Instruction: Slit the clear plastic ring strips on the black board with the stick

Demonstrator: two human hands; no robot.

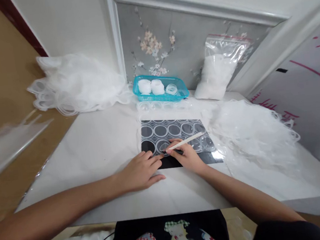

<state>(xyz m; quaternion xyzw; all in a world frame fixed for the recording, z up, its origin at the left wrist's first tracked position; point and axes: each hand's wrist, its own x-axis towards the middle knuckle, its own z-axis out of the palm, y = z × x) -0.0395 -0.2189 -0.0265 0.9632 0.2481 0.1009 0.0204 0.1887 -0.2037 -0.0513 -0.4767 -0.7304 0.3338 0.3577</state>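
A clear sheet with rows of white-edged rings lies over a black mat in the middle of the table. My left hand rests flat at the sheet's lower left corner, fingers spread and fingertips touching it. Pinched in my right hand is a slim pale stick-shaped tool. Its lower end points at a ring in the bottom row; the exact tip is too small to make out. At the left end of that row, one ring shows plain black inside.
A blue tray with stacks of white rings stands at the back against a framed floral panel. Piles of ringed sheets lie left and right. A filled zip bag leans behind on the right.
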